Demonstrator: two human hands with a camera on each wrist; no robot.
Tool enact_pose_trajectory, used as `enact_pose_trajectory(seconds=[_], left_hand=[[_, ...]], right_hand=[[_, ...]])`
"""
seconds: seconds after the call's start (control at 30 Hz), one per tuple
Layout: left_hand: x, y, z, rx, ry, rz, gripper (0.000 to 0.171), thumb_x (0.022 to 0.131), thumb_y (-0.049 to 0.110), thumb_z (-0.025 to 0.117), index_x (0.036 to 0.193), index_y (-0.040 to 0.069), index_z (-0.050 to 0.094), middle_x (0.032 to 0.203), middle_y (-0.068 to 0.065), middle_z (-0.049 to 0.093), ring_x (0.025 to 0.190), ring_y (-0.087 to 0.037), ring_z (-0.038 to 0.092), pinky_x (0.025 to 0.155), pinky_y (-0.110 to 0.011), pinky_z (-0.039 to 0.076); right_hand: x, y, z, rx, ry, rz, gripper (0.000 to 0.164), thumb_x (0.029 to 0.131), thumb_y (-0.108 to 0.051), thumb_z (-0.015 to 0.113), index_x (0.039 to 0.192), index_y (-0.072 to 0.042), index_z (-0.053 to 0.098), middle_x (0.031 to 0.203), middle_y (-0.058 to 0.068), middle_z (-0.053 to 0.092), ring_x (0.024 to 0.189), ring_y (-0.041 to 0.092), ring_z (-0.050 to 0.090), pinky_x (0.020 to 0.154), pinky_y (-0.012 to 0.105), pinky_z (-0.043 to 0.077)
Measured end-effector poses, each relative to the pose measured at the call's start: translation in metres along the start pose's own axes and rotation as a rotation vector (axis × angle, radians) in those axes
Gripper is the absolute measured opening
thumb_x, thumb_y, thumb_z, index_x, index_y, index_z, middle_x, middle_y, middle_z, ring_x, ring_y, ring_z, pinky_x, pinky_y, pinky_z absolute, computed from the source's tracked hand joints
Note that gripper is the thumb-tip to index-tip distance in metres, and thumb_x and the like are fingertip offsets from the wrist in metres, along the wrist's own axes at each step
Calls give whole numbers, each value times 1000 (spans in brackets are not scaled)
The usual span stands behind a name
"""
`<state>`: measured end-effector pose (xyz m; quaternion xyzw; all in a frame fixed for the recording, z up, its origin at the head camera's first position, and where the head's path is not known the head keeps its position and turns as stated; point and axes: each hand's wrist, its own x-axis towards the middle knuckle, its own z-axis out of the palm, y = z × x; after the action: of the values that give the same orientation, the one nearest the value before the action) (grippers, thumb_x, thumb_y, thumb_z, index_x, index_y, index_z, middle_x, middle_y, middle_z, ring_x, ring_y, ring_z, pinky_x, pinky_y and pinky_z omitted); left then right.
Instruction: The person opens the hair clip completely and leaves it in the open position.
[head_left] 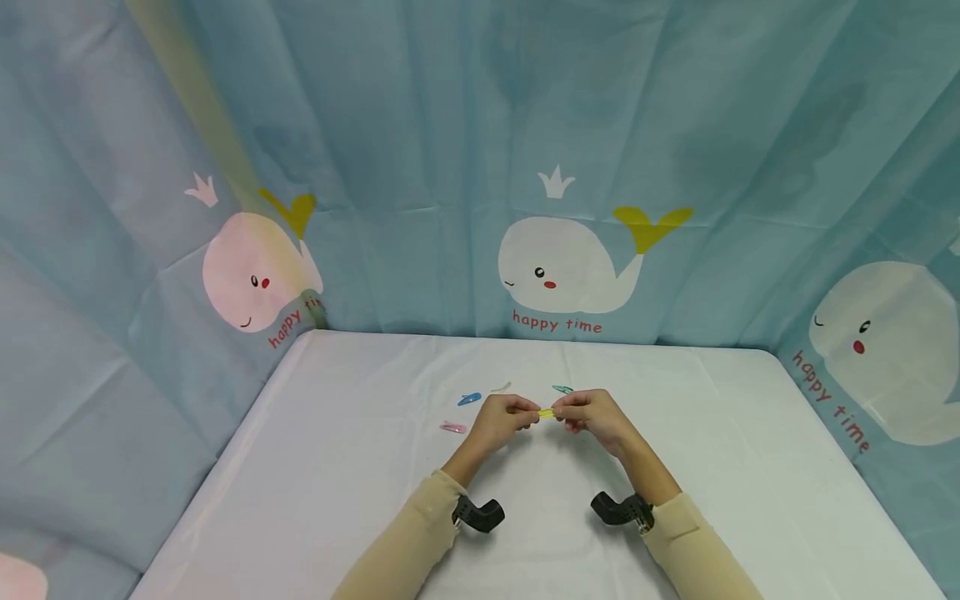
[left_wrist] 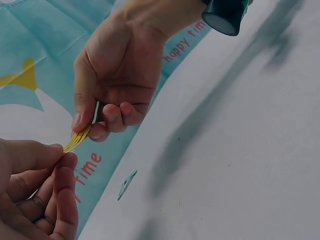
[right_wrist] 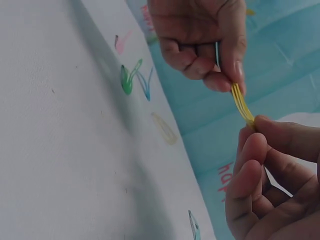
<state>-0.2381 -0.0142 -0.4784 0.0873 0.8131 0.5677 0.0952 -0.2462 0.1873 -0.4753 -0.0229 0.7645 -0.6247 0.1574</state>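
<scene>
A yellow snap hair clip (head_left: 546, 412) is stretched between both hands above the white table. Thumb and fingers of my left hand (head_left: 501, 422) pinch one end. My right hand (head_left: 598, 417) pinches the other end the same way. In the right wrist view the yellow clip (right_wrist: 242, 105) looks slightly bowed, its narrow parallel strips showing between the fingertips. Its two ends are hidden under the fingers. The left wrist view also has the yellow clip (left_wrist: 76, 139) between the left hand (left_wrist: 37, 192) and the right hand (left_wrist: 120, 75).
Left of the hands lie a blue clip (head_left: 469, 399) and a pink clip (head_left: 453, 427). Beyond them are a pale clip (head_left: 501, 387) and a teal clip (head_left: 562, 389). A green clip (right_wrist: 128, 80) shows in the right wrist view. A whale-print curtain (head_left: 420, 250) borders the table.
</scene>
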Motion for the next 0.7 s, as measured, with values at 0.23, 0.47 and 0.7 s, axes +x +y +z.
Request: enact_pose_trajectory(seconds=[0.23,0.47,0.7], left_hand=[[-5,0,-7,-77,-14,-17,18,89,17,70,99,2,74,89,-11,74,71,-8,59,75,-37,55],[-12,-3,-10,-142,-41,-41,19,89,14,70,101,0,73,90,-13,74,72,-8,60,70,-25,52],[-12,-11,-11,-230,-69,-79,21,91,16,67,102,-1,73,93,-10,75,78,-10,63,76,-27,54]], right_hand=[[-3,1,1,108,-66,12,19,90,-11,66,98,6,71,75,-3,68,60,8,57,58,21,48],[-9,5,6,168,-101,30,14,91,-12,66,95,0,72,76,-3,69,61,7,57,60,21,48],[-12,7,11,225,-116,34,13,92,-11,64,95,-1,72,77,-3,70,61,6,58,60,19,49]])
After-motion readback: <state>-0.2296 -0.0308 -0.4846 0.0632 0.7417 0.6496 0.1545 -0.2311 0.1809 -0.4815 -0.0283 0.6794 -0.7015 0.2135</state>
